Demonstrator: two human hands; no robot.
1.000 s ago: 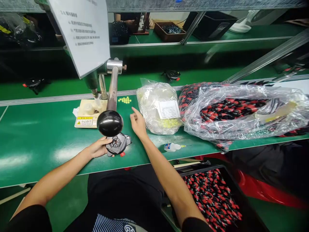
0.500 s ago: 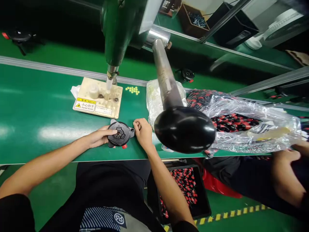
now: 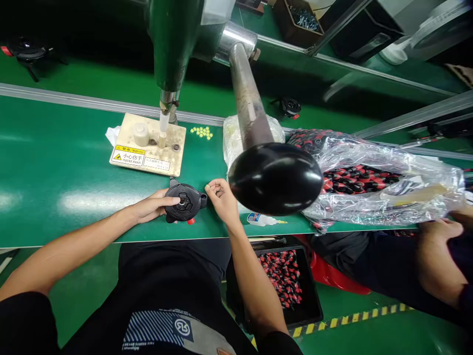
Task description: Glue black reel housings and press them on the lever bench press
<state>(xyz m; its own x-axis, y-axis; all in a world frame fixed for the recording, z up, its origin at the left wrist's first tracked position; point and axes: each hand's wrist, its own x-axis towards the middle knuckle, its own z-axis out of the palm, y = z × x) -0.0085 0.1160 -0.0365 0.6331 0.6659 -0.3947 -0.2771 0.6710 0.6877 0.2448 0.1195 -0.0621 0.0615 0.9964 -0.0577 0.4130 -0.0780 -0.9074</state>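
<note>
- Right across the middle comes the black knob [image 3: 275,178] on its metal lever [image 3: 249,93], covering much of the clear bag [image 3: 231,140] behind it.
- The green press [image 3: 170,49] runs off the top edge, its pale tip [image 3: 164,121] above the cream base [image 3: 148,170].
- Over at far right, a co-worker's hand [image 3: 443,229] sits by the big plastic bag [image 3: 424,182]; the body there is cut off by the frame.
- Here is the black round part [image 3: 192,198], held at the near side of the worktop [image 3: 84,172], just in front of the base, a red tab [image 3: 191,221] poking out at its lower edge.
- The left hand [image 3: 150,206] has it from the side: thumb flat across the top towards the centre, the other fingers mostly hidden beneath, forearm slanting in from lower left.
- The right hand [image 3: 223,199] is curled, thumb and forefinger drawn narrow right beside the part's lug; whether they touch it or pinch something tiny, one cannot tell.
- Small yellow pieces [image 3: 202,132] lie beyond, too small for detail, and a bottle [image 3: 258,219] rests to the right.
</note>
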